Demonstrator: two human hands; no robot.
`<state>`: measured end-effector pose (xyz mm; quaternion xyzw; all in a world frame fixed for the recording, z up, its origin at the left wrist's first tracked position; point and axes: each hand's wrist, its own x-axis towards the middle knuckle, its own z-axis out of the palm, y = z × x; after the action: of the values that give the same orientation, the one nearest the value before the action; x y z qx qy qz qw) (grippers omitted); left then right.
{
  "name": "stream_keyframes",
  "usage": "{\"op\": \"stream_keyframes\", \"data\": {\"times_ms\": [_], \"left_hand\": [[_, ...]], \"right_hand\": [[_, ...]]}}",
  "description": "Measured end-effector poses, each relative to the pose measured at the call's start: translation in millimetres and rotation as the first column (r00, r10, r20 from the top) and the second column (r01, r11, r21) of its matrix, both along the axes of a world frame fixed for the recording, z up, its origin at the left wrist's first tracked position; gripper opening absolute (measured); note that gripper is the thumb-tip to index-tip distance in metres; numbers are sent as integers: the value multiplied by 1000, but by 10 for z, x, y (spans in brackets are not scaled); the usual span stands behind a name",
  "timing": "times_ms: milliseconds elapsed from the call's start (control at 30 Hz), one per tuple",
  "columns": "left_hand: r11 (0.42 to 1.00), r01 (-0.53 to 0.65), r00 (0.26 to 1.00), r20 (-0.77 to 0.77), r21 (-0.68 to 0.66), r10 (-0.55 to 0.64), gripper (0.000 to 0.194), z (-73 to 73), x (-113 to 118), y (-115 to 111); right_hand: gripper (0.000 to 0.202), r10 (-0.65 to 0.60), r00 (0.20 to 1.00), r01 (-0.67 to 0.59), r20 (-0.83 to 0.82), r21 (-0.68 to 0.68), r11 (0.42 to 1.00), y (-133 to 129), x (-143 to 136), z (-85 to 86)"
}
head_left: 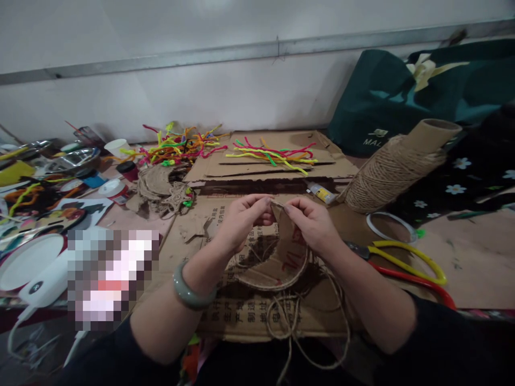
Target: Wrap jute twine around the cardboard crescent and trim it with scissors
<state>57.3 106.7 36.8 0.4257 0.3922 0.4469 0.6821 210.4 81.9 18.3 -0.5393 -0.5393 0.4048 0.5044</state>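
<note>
Cardboard crescent (pixel 288 253) bows from 12 o'clock through 4 to 7ish, top tip pinched by my left hand (pixel 244 219) and right hand (pixel 314 219) fingers, equally close tbh.

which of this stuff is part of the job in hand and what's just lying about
In the work:
- cardboard crescent, its tip between left hand and right hand
- twine along its edge
- probably the twine spool, glue tube and shears nearby

Apparently just lying about:
- pile of pipe cleaners
- green bag
- white plate
</note>
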Motion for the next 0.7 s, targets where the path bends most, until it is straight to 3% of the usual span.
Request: {"op": "stream_keyframes", "data": {"times_ms": [400,700], "left_hand": [[996,53,985,-166,78,-40,15,-52,46,-21],[997,76,984,-161,35,-70,26,-52,53,-30]], "right_hand": [[23,10,987,-15,162,26,1000,11,38,-78],[22,-1,984,-8,181,48,999,7,34,-70]]}}
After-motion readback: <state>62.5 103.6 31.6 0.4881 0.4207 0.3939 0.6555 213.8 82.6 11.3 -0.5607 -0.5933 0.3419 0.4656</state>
